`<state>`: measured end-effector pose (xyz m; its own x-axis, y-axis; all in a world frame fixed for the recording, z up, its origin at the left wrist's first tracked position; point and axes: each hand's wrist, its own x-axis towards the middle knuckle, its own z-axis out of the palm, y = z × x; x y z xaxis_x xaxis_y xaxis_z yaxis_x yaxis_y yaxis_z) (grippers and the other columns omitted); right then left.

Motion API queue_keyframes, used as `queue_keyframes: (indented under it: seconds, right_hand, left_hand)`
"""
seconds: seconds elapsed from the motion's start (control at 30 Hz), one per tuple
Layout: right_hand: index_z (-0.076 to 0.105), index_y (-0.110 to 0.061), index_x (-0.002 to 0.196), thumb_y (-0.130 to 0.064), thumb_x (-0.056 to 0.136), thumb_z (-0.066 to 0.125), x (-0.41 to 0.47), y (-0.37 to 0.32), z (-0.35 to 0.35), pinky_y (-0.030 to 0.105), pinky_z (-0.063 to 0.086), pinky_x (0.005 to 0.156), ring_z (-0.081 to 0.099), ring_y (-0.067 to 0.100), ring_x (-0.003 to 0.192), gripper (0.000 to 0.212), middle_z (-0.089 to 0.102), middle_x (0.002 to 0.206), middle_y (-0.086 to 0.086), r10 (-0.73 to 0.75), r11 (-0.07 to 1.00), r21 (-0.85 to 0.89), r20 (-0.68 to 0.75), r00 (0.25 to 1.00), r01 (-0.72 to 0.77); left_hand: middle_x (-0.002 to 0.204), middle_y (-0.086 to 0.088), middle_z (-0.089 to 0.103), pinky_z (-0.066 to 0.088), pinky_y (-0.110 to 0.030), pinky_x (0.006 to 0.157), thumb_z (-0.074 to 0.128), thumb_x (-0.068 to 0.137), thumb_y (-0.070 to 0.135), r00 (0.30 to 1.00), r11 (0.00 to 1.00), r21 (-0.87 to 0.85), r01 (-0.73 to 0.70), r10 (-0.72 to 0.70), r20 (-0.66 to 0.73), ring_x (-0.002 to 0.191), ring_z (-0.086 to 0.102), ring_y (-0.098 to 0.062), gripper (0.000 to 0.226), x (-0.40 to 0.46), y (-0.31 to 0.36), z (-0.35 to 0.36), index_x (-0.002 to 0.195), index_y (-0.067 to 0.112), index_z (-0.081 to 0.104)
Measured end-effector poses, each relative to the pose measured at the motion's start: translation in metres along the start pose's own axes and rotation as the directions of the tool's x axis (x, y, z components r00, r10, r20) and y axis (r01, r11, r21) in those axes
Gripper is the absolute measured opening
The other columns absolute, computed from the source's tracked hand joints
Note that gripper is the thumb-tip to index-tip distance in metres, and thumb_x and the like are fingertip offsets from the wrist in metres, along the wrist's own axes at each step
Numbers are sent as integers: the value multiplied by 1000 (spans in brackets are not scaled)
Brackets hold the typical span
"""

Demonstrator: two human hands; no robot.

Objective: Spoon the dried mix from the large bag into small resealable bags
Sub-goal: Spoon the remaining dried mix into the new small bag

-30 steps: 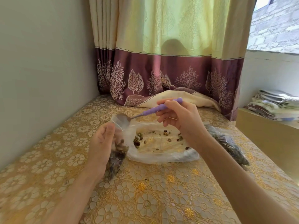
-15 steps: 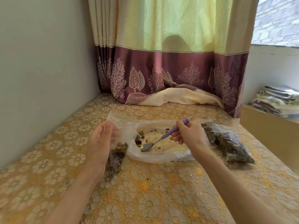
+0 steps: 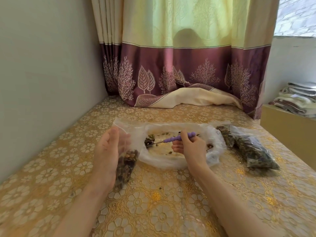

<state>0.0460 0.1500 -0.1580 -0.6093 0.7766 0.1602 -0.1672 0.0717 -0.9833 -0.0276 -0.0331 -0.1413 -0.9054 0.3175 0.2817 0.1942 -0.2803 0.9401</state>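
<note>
The right hand (image 3: 189,147), fingers pinching the purple spoon (image 3: 172,139), is scraping scant mix inside the large bag (image 3: 162,161); just left of that bag, the left hand (image 3: 106,154), fingers together, is gripping the small bag (image 3: 127,163), best kept gaping.

A person's two bare forearms reach over a bench covered in a gold floral-patterned plastic cloth (image 3: 153,202). The left hand (image 3: 106,151) holds a small clear resealable bag (image 3: 127,161), partly filled with dark dried mix, upright with its mouth open. The right hand (image 3: 191,147) grips a purple-handled metal spoon (image 3: 172,139), its bowl down among scattered pieces inside a large, nearly empty clear plastic bag (image 3: 171,161). Two filled small clear bags (image 3: 253,151) lie to the right. A yellow and maroon leaf-print curtain (image 3: 179,65) hangs behind.
</note>
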Motion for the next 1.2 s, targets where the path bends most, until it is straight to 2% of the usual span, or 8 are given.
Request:
queue_keyframes:
  seconds: [0.1,0.23,0.43,0.57,0.7,0.83,0.97,1.2]
  right_hand:
    - [70,-2,66,-15,98,49,0,2,-1,21,54,53,62,13,53,39,73,69,10,24,997,71,19,1000,-26]
    - [73,-21,48,-14,98,48,-1,3,-3,17,55,55,63,6,51,57,71,60,0,82,988,121,124,989,-97]
    - [68,-1,66,-5,96,49,2,0,-7,19,56,55,67,12,56,36,74,73,11,211,951,197,151,966,-238]
    - [69,-11,42,-3,95,49,1,-2,-6,17,55,51,63,7,46,57,70,57,5,215,948,209,128,968,-239]
    - [66,-8,47,1,92,45,-1,-9,-9,17,51,46,58,9,44,51,72,66,14,173,960,211,80,982,-187]
    - [64,-11,38,0,89,43,0,-17,-14,17,42,42,52,10,45,57,71,64,12,129,967,219,20,991,-131]
    - [58,-6,59,-2,90,46,0,-27,-17,17,40,41,50,12,45,34,67,57,9,137,948,299,-69,988,-111]
    - [60,-8,58,-6,91,46,-9,-75,-5,17,36,39,48,9,44,36,65,52,3,-51,929,366,-11,999,52]
  left_hand:
    - [93,11,72,52,-46,82,44,84,53,1000,1000,1,-8,8,-5,85,68,-8,38,0,0,1,57,35,63]
    - [91,13,71,50,-40,78,43,86,52,1000,1000,6,-26,26,3,82,67,-3,42,-1,1,2,52,33,60]
    - [89,9,72,52,-42,76,44,82,57,1000,1000,15,-22,22,-10,81,68,-8,39,0,-1,0,55,34,62]
    - [93,7,72,52,-38,74,44,81,57,999,999,13,-32,32,-4,89,68,-15,38,0,0,0,59,34,64]
    - [94,4,72,54,-47,79,45,78,60,1000,999,39,-23,23,4,90,67,-20,35,-1,1,2,59,36,62]
    - [89,2,71,50,-59,82,47,73,64,1000,998,65,-24,25,-6,92,66,-27,36,-3,3,2,63,34,62]
    - [86,1,70,49,-63,80,48,75,62,1000,999,42,-8,8,7,93,64,-33,35,-3,2,2,63,32,62]
    - [94,-2,72,56,-31,65,45,79,57,999,998,-36,43,-42,25,87,68,-20,39,-2,0,2,83,25,67]
